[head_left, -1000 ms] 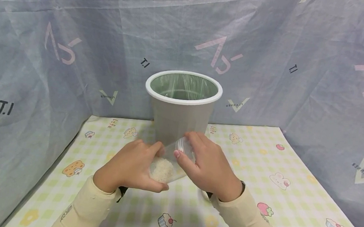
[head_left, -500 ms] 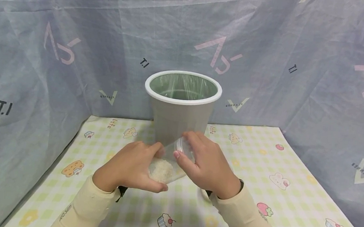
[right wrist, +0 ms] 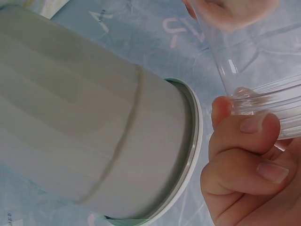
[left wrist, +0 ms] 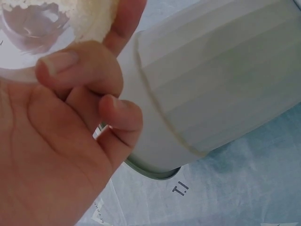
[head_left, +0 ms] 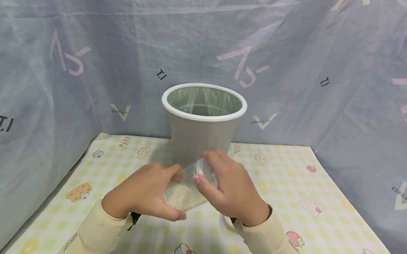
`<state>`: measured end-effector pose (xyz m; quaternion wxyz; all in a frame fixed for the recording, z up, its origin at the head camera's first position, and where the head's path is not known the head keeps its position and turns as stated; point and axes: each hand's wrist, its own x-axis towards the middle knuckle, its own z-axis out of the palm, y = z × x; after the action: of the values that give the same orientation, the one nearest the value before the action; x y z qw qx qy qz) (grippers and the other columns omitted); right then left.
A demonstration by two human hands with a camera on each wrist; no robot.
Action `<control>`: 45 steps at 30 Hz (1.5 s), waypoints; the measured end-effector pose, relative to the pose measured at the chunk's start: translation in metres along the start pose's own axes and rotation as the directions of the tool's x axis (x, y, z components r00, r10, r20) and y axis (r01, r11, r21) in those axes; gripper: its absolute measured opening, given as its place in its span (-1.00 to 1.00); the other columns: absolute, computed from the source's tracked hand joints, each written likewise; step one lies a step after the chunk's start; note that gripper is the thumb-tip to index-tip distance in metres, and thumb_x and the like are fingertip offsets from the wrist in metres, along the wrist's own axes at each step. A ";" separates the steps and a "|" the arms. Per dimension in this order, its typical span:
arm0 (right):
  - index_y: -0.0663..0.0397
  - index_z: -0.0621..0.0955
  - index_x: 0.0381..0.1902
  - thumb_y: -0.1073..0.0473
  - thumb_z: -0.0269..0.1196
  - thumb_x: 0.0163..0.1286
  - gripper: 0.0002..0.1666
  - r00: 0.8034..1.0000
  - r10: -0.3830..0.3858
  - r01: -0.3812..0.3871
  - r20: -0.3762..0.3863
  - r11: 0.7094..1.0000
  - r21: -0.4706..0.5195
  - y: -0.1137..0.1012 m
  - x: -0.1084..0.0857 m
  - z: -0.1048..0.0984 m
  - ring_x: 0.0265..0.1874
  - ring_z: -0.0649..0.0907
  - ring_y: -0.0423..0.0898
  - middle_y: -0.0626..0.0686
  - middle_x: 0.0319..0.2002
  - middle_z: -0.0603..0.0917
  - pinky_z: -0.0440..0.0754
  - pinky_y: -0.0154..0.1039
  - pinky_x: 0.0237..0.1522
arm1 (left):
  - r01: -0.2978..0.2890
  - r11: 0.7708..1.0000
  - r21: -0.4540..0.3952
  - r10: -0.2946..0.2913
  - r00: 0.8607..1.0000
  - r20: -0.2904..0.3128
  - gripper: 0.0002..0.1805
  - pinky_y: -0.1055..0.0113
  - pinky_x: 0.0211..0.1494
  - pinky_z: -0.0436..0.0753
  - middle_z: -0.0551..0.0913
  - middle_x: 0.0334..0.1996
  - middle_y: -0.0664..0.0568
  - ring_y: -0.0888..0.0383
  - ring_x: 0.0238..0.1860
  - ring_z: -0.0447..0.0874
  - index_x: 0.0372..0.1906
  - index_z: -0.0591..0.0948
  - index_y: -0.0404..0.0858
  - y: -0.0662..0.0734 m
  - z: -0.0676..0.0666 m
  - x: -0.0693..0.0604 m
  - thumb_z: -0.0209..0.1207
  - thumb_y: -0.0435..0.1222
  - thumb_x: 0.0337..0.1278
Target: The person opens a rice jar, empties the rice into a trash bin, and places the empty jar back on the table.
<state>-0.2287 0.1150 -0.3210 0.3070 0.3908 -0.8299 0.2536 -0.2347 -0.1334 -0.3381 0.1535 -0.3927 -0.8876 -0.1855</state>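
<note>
Left hand (head_left: 146, 190) grips a tilted clear jar (head_left: 191, 185) low down, right hand (head_left: 229, 190) its ribbed end (head_left: 198, 168).

This looks like a makeshift booth around a table; what kind of building holds it cannot be told. Creased grey-blue fabric (head_left: 198, 32) hangs on 3 sides of the bin (head_left: 201, 137): behind it, to its left and to its right. Scattered over that fabric are pink figures, black "T.I" lettering (head_left: 161, 74) and a mirrored "PLANNER". In front of the bin and out to its left and right spreads a tablecloth (head_left: 151, 248) with green checks, cupcakes, strawberries and cartoon animals, a homely print.
</note>
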 end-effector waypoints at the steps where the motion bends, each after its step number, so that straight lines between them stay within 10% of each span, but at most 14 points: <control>1: -0.02 0.57 0.14 -0.08 0.17 0.40 -0.56 1.000 -0.005 0.005 -0.001 1.000 -0.001 0.000 0.000 0.000 -0.39 0.56 -0.19 -0.06 -0.14 0.65 0.60 -0.24 -0.33 | -0.001 1.000 -0.003 0.001 1.000 0.003 -0.29 0.46 -0.34 0.54 0.55 -0.46 0.37 0.40 -0.50 0.48 -0.15 0.56 0.00 0.000 0.000 0.000 0.53 0.28 -0.47; 30: 0.06 0.58 0.14 -0.15 0.13 0.40 -0.47 0.995 -0.103 0.103 -0.005 0.995 0.013 0.003 -0.001 -0.003 -0.47 0.45 -0.26 -0.06 -0.21 0.61 0.49 -0.38 -0.44 | -0.016 0.991 -0.136 0.025 0.997 0.069 -0.31 0.37 -0.11 0.68 0.71 -0.20 0.31 0.38 -0.18 0.68 -0.09 0.57 0.02 0.000 0.000 -0.002 0.53 0.24 -0.38; 45: 0.08 0.60 0.12 -0.38 -0.09 0.55 -0.29 0.980 -0.190 0.192 -0.052 0.981 0.040 0.002 0.002 -0.006 -0.45 0.52 -0.21 -0.09 -0.21 0.60 0.53 -0.38 -0.41 | -0.039 0.978 -0.206 0.061 0.993 0.102 -0.35 0.46 -0.38 0.53 0.59 -0.41 0.32 0.36 -0.46 0.47 -0.13 0.55 0.09 0.000 -0.002 -0.001 0.55 0.25 -0.37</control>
<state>-0.2292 0.1187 -0.3155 0.3411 0.4693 -0.7749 0.2507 -0.2343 -0.1347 -0.3369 0.0691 -0.4382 -0.8607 -0.2500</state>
